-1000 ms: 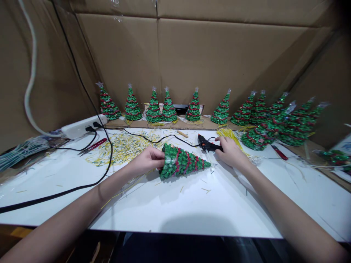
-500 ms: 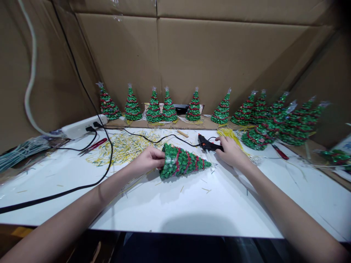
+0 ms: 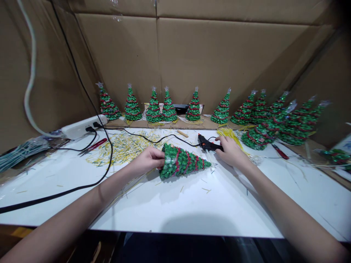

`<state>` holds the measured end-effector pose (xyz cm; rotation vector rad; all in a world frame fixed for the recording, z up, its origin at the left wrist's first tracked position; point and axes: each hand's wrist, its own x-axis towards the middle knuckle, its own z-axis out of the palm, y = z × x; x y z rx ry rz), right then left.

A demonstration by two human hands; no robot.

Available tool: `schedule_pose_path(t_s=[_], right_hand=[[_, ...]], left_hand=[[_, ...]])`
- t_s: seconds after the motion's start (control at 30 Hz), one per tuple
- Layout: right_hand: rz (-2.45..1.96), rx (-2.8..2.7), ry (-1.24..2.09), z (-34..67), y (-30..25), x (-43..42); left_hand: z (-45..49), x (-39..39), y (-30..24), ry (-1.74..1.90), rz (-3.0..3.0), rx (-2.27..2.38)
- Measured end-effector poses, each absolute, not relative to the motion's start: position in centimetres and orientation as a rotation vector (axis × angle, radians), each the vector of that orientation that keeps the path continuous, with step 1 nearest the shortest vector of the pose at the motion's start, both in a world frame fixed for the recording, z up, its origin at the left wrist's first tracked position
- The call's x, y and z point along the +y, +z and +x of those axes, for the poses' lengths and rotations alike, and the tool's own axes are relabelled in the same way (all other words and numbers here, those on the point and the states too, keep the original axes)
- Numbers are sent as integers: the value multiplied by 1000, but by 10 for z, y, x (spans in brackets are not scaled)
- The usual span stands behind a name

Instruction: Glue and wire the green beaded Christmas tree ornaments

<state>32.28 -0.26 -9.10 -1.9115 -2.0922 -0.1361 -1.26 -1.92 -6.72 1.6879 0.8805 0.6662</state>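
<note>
A small green Christmas tree [image 3: 185, 163] with red garland lies on its side, tip pointing right. My left hand [image 3: 151, 159] is closed on its base, with some fingertips hidden behind the rim. Beyond the tip, a black glue gun [image 3: 208, 144] with orange parts lies on the white table [image 3: 192, 208]. My right hand [image 3: 229, 150] is wrapped round the glue gun's handle, thumb on the near side. A pale thin stick or strip shows on the table just past the tree's tip.
Several finished trees [image 3: 131, 106] stand along the cardboard wall [image 3: 219, 54]. Wire clippings [image 3: 123, 146] are heaped left of centre. A white power strip [image 3: 82, 127], black cable [image 3: 82, 186], red-handled tool [image 3: 94, 146] and another red-handled tool [image 3: 280, 152] lie around.
</note>
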Motion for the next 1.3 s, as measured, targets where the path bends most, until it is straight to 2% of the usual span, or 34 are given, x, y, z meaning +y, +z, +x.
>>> schedule_pose_path(t_s=[1.3], right_hand=[[-1934, -2036, -69, 311, -77, -18]], left_hand=[[-16, -20, -69, 672, 1696, 825]])
